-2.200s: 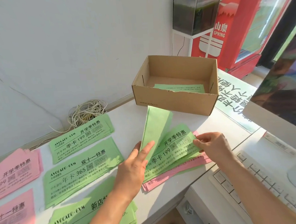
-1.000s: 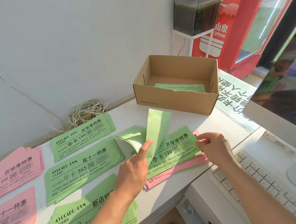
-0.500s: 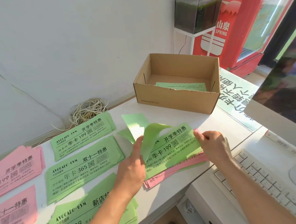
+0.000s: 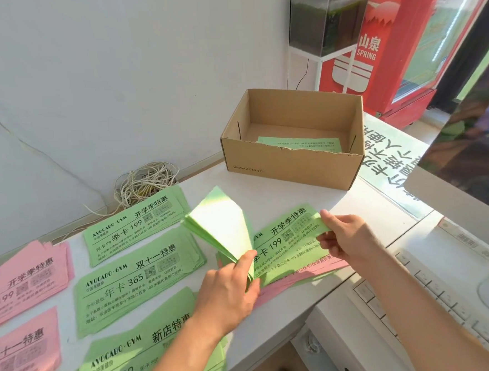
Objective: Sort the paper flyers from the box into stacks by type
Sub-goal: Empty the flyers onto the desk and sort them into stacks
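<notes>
Cataloguing head view, the only one supplied.

White desk (image 4: 208, 182), sunlit, bearing sorted paper.

Cardboard box (image 4: 291, 167), open-topped, far right of desk, printed "www.anta.cn" on near wall. Inside, on the floor: one green flyer in box (image 4: 298, 144), lying flat.

Unsorted pile (image 4: 291, 245), desk centre-right, in front of box: green flyer on top reading "季卡 199", pink sheets showing beneath at near edge.

Left hand (image 4: 227, 290): clamped on lifted green sheets (image 4: 222, 221), thumb pressed to them at their lower end; sheets bent upward and back, blank undersides showing, fanned slightly, lower ends against the pile.

Right hand (image 4: 342, 239): pinching right edge of pile's top flyer between thumb and fingers, edge raised slightly off the sheets below.

Sorted stacks, left of pile:
- green 199 stack (image 4: 133, 225), back row, just in front of cable coil.
- green 365 stack (image 4: 134, 280), middle row, near side of the 199 stack, right end close by lifted sheets.
- green 88 stack (image 4: 120, 365), front row, partly covered by left forearm.
- pink 199 stack (image 4: 24, 279), far left, cut by frame edge.
- pink stack below it (image 4: 20, 354), far left, front, cut by frame edge; a further pink corner at bottom edge, type unreadable.

Cable coil (image 4: 144, 180), pale cord, against wall at back of desk.

Keyboard (image 4: 436, 296), white, lower right, on lower surface beside desk. Monitor (image 4: 473, 157) at right edge. Glass tank (image 4: 324, 17) on white stand behind box. Red cabinet (image 4: 389, 42) marked "SPRING", far right.
</notes>
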The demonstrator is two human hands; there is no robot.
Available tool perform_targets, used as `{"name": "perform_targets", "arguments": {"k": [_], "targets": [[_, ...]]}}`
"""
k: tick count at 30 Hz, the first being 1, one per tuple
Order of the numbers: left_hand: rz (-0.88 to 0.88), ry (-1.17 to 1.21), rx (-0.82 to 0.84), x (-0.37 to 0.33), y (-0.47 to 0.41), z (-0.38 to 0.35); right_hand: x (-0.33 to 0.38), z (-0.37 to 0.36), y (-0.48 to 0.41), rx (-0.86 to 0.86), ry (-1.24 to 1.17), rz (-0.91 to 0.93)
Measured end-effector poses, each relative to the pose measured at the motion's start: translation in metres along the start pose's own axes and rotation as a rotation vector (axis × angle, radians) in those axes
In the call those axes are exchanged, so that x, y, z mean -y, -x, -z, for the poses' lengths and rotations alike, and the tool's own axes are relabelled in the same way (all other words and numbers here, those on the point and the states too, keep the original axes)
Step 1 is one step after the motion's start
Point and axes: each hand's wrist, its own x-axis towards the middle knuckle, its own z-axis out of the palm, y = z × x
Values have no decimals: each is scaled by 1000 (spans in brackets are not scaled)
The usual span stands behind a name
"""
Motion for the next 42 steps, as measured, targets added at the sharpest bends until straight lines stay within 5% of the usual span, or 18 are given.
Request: {"name": "perform_targets", "arguments": {"k": [3,7,11,19,24,28,34,42], "targets": [[49,88,-30,4,-3,3,4,-3,2,43,-66,16],[143,204,-48,12,-6,6,-5,5,-1,-118,762,168],[63,199,-58,13,-5,5,-14,5,-3,-128,1062,201],[63,167,-68,8,-5,6,-6,0,-10,-34,743,47],[55,-10,61,3,-2,3,1,0,-2,-27,462,99],[57,14,-1,4,-2,6,3,-3,-2,-14,321,75],[205,375,-40,15,-5,7,-4,-10,-11,-115,382,79],[106,279,-108,21,-6,0,-4,-2,-12,-111,515,81]]}}
